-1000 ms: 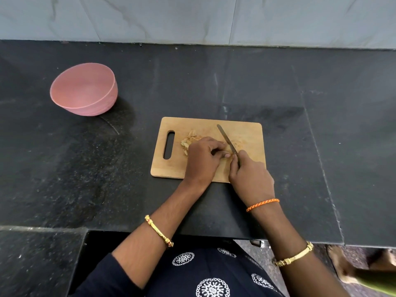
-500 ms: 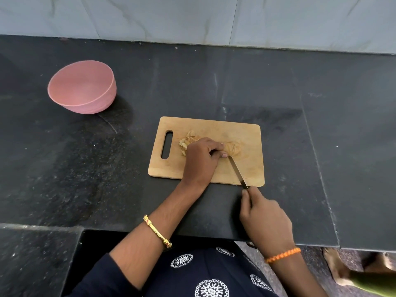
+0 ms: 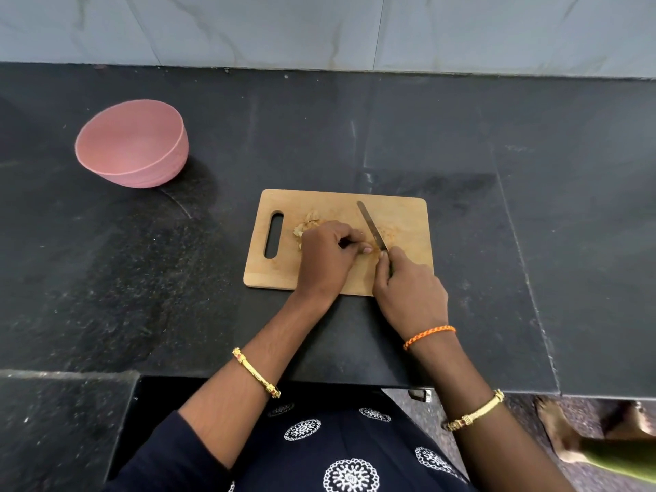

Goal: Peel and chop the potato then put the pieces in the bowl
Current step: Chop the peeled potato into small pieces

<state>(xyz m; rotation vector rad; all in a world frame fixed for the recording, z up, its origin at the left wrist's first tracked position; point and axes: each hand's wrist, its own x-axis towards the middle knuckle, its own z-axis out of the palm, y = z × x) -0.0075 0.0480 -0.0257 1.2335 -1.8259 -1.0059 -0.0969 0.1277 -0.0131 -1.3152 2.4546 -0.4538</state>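
Note:
A wooden cutting board (image 3: 408, 214) lies on the black counter. On it sits the potato (image 3: 385, 233), mostly hidden under my hands, with cut pieces or peels (image 3: 309, 221) beside it on the left. My left hand (image 3: 328, 257) curls over the potato and holds it down. My right hand (image 3: 408, 289) grips the knife (image 3: 371, 225) by its handle; the blade lies across the potato, tip pointing away from me. A pink bowl (image 3: 163, 172) stands empty at the far left, well apart from the board.
The black stone counter (image 3: 532, 243) ends in a front edge just below the board. A grey tiled wall (image 3: 319, 30) runs along the back. Another person's foot (image 3: 557, 431) shows on the floor at the lower right.
My right hand, drawn back off the board's front edge half a second ago, has pushed the knife forward over the potato again. My left hand has stayed on the potato.

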